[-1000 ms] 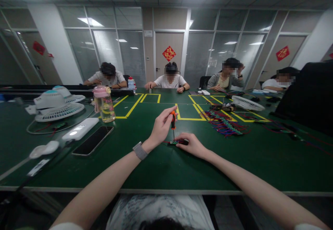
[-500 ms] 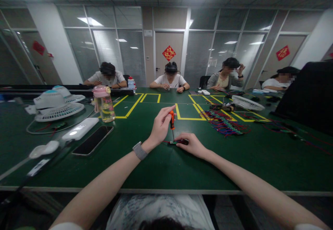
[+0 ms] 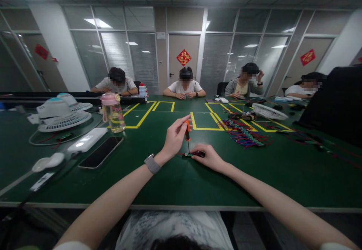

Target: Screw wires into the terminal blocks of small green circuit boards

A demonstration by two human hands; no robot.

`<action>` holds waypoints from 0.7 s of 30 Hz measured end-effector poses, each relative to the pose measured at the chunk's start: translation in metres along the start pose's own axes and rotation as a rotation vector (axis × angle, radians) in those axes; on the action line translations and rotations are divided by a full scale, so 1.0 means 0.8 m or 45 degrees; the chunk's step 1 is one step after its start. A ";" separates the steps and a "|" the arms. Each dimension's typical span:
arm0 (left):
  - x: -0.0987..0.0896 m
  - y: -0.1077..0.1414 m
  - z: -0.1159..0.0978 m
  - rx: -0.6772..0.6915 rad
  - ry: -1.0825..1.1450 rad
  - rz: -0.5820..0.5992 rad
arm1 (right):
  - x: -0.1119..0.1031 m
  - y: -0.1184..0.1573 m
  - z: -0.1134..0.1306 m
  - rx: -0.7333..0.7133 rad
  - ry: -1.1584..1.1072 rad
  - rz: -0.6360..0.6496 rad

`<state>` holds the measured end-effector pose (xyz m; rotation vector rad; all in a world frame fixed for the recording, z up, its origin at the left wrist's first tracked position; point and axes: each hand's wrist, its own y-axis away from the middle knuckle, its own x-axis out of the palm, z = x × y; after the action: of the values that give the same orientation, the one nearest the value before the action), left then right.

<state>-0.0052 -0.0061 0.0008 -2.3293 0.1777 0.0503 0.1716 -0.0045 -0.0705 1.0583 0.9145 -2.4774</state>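
Observation:
My left hand (image 3: 175, 136) is closed on the orange and black handle of a screwdriver (image 3: 187, 131), which stands nearly upright. Its thin shaft runs down to a small green circuit board (image 3: 186, 155) on the green table (image 3: 181, 189). A red wire leads off the board's left side. With thumb and fingers, my right hand (image 3: 208, 157) grips the right end of the board, where a dark part lies under the fingers. What exactly the screwdriver's tip touches is too small to tell.
Left of my hands lie a phone (image 3: 101, 152), a white power bank (image 3: 88, 140), a pink-lidded bottle (image 3: 113, 114) and white fans (image 3: 65, 116). To the right is a row of wired circuit boards (image 3: 246, 131) and a fan grille (image 3: 269, 111). Several people sit across the table.
My hands stay in almost the same place, with the screwdriver still upright on the board. Across the table, the middle person's hands have come closer together.

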 end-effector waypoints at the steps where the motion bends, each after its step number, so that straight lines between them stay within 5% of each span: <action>1: 0.000 0.000 0.000 -0.007 0.001 -0.003 | 0.000 0.000 0.000 -0.002 0.000 0.001; 7: -0.001 0.001 0.000 0.073 -0.177 -0.084 | -0.001 0.000 0.002 0.003 -0.007 0.013; 13: 0.001 0.000 0.004 -0.046 0.093 0.035 | -0.002 0.000 0.003 0.003 -0.007 0.007; 21: -0.001 0.001 0.005 0.057 -0.179 -0.055 | -0.001 0.000 0.002 0.015 -0.023 0.012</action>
<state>-0.0063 -0.0037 -0.0024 -2.2743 0.0571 0.1865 0.1714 -0.0056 -0.0687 1.0400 0.8887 -2.4836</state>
